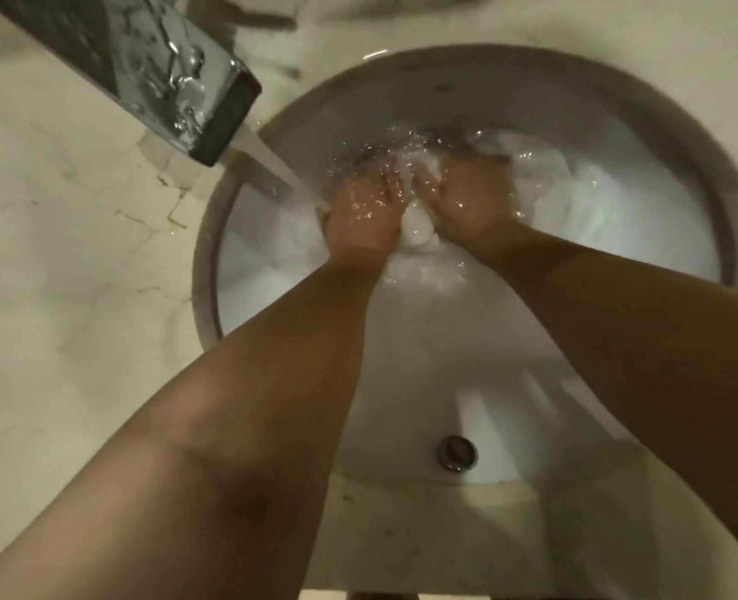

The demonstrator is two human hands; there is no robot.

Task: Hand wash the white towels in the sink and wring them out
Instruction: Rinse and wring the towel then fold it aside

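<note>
Your two hands are down in the round sink (pixel 246 175), in the water at its far side. Your left hand (pixel 365 214) and your right hand (pixel 467 197) sit side by side, nearly touching. A wet lump of white towel (pixel 417 227) is squeezed between them. The fingers of both hands curl down into the cloth, so each hand is holding the towel tight. The fingertips are under the splashing water and are too blurry to see well.

More white towel (pixel 583 197) lies in the sink just to the right of your right hand, soaked and spread out.

The shiny tap (pixel 177 75) hangs over the far left edge of the sink. A stream of water (pixel 272 166) runs from it and lands on your left hand.

The round metal overflow hole (pixel 457 453) is on the near wall of the sink, between your two arms. A pale stone counter (pixel 68 262) goes all around the sink.
</note>
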